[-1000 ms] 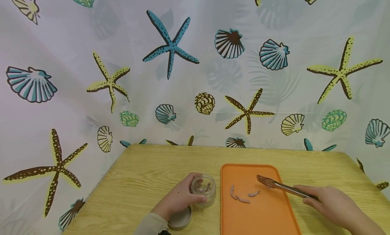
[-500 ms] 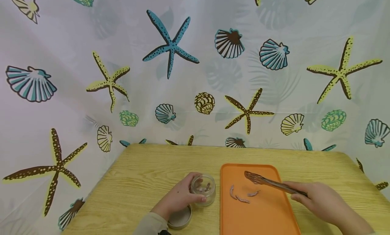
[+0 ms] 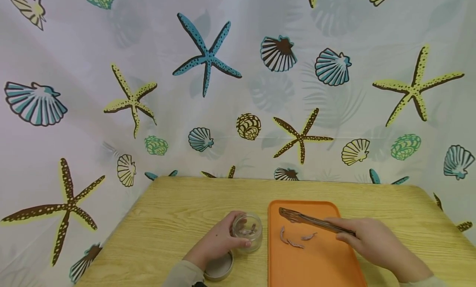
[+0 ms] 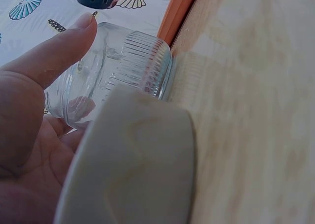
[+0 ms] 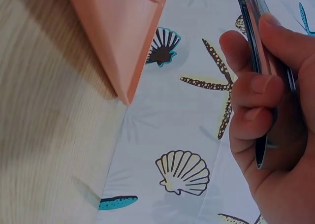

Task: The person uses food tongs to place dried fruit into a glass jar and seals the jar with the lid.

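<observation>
The person's left hand (image 3: pixel 219 239) has its fingers and thumb curled around a glass jar (image 3: pixel 255 242), which stands upright on the wooden table (image 3: pixel 186 204), just left of an orange tray (image 3: pixel 316 266). The jar is uncovered, and a few small bits lie inside it. A round lid (image 3: pixel 220 267) lies flat on the near side of the jar, partly hidden by the left wrist.

The right hand (image 3: pixel 372 241) comes in from the right, fingers and thumb wrapped around the handle of some tongs (image 3: pixel 316 222). Their slotted head is over the far left part of the tray; I can't tell whether anything is between the ends. On the tray, nearer than that head, lie three thin, greyish strips (image 3: pixel 296 244). A cloth (image 3: pixel 230 154) printed with starfish and shells hangs behind the table.
</observation>
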The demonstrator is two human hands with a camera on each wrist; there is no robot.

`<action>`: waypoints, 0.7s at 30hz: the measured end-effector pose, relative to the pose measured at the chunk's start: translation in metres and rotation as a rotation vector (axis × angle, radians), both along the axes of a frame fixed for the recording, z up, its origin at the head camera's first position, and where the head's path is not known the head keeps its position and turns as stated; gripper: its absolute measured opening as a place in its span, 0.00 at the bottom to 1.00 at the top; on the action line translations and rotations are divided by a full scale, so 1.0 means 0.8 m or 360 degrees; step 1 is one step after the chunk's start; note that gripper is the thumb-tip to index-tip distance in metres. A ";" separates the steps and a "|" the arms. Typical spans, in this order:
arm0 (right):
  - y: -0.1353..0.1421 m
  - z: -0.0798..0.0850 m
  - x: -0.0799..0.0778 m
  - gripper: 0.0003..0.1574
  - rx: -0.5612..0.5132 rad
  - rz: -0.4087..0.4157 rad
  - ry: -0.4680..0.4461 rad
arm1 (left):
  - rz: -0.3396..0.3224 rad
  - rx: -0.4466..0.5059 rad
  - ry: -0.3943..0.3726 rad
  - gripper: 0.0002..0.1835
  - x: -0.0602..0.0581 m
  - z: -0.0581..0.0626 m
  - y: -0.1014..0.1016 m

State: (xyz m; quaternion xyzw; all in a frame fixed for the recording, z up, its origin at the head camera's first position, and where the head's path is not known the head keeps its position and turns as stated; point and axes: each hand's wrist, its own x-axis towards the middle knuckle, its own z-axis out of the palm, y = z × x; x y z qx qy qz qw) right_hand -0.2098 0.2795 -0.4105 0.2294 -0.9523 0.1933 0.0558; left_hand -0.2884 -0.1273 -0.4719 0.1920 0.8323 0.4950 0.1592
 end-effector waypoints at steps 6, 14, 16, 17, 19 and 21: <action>-0.013 0.002 -0.002 0.28 -0.0008 0.0059 0.0022 | -0.0004 0.0007 0.0001 0.45 0.000 0.000 0.000; -0.027 0.001 -0.007 0.27 -0.0014 0.0112 0.0098 | -0.0005 0.0029 -0.0024 0.46 0.001 0.001 0.002; -0.031 0.002 -0.008 0.27 -0.0028 0.0127 0.0106 | -0.0005 0.0036 -0.0035 0.46 0.001 0.001 0.001; -0.033 0.003 -0.008 0.27 -0.0040 0.0138 0.0108 | -0.0005 0.0040 -0.0040 0.46 0.001 0.002 0.001; -0.038 0.004 -0.008 0.27 -0.0052 0.0163 0.0125 | -0.0006 0.0044 -0.0043 0.46 0.001 0.001 0.001; -0.043 0.006 -0.008 0.26 -0.0060 0.0182 0.0145 | -0.0006 0.0048 -0.0044 0.46 0.001 0.001 0.000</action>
